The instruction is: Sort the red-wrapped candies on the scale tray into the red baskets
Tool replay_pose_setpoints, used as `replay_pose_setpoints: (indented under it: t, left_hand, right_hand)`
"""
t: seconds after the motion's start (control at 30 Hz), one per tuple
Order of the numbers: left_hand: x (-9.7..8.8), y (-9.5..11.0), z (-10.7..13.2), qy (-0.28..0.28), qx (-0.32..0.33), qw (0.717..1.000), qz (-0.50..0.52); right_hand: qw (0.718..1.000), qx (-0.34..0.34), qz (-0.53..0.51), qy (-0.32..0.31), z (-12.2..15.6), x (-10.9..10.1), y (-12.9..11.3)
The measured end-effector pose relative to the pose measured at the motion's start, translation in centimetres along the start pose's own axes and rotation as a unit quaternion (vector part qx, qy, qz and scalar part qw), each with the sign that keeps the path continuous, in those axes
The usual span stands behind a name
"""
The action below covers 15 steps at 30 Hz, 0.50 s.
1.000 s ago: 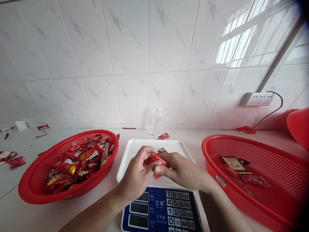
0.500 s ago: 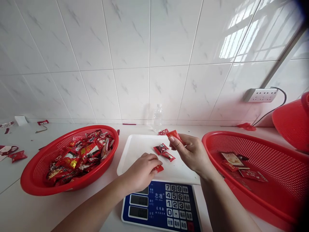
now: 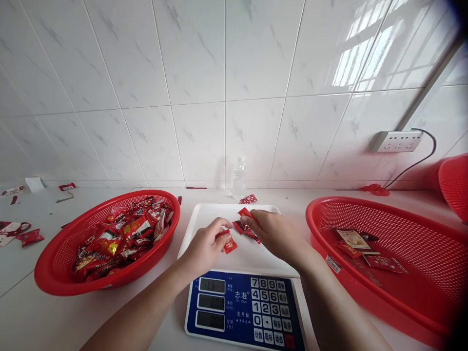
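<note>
My left hand point(image 3: 205, 247) is over the left part of the white weighing tray point(image 3: 192, 231), its fingers closed on a small red candy packet point(image 3: 230, 245). Across from it, my right hand point(image 3: 280, 239) reaches over the tray with a red packet point(image 3: 245, 212) between thumb and fingers. Beneath the right fingertips lie small dark-red wrapped candies point(image 3: 241, 227), partly covered by that hand. The tray sits on a blue-fronted scale point(image 3: 239, 312) with number keys and three displays.
A red basket point(image 3: 51, 263) heaped with wrapped snacks stands at left. Another red basket point(image 3: 387, 207) holding a few packets is at right. Behind the tray are a clear bottle point(image 3: 240, 178) and a red patterned packet point(image 3: 249, 199). A power strip point(image 3: 398, 141) hangs on the tiled wall.
My right hand has come down and left, bringing its red packet over the candies on the tray. My left hand has shifted slightly left and up with its packet.
</note>
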State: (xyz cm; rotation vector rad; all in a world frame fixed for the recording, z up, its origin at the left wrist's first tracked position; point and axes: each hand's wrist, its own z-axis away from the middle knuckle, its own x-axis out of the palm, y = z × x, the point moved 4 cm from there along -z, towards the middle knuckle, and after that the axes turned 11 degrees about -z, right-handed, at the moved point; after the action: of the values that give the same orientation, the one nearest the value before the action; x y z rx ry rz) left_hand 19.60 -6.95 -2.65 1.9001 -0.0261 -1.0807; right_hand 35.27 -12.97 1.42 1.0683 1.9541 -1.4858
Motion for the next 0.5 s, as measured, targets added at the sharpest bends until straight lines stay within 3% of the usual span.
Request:
replay_pose_setpoints:
  t: [0.13,0.37,0.5]
  left_hand:
    - [-1.1,0.3,0.8,0.033,-0.01,0.987,0.158]
    - [-0.8,1.3,1.9,0.104,0.042,0.98,0.166]
    - [-0.4,2.2,2.0,0.074,0.084,0.968,0.227]
  right_hand:
    - [0.999,0.0,0.01,-0.041,-0.1,1.0,0.2]
    - [0.992,-0.067,-0.07,-0.081,0.5,1.3,-1.6]
    - [0.959,-0.11,-0.204,-0.163,1.3,1.8,-2.9]
